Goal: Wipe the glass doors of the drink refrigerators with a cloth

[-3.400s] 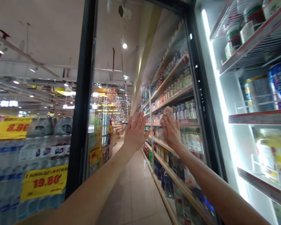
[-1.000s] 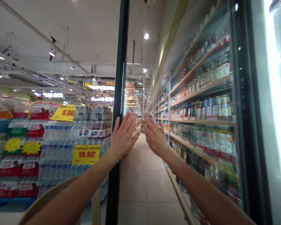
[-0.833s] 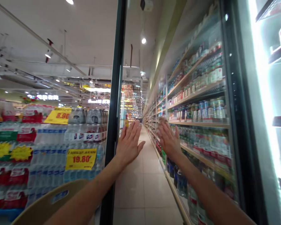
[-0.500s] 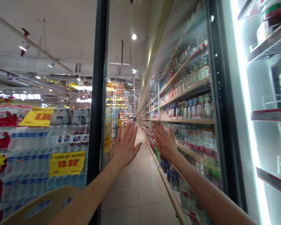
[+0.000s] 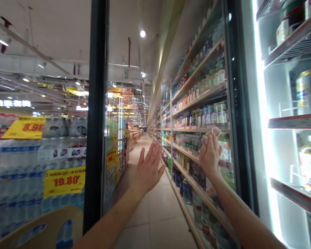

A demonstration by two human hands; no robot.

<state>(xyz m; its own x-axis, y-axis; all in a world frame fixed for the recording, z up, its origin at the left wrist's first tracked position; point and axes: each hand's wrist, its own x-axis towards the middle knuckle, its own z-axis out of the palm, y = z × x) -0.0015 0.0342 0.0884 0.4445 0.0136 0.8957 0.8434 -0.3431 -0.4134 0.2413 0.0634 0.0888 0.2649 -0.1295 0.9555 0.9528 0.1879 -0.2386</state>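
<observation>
A black-framed glass door [image 5: 126, 45] of an upright display cooler stands open in front of me. My left hand [image 5: 149, 167] lies flat against the glass near the middle, fingers stretched and holding nothing. Farther right, my right hand [image 5: 209, 155] presses a crumpled pale cloth [image 5: 215, 132] to the pane, its fingers over the cloth. Part of the cloth pokes out above the fingertips, and the palm side is hidden. Rows of bottles and cans on shelves show in the glass behind my right hand; I cannot tell how much is reflection.
Lit cooler shelves [image 5: 295, 121] with jars and bottles are at the right. Stacked packs of bottled water [image 5: 18, 173] with a yellow price sign [image 5: 64, 181] stand at the left. A beige chair back or basket rim [image 5: 50, 231] with cut-out holes is at lower left.
My right hand has swept right across the glass with the cloth, which now shows above its fingers. The left hand stays flat on the pane. The view has turned slightly.
</observation>
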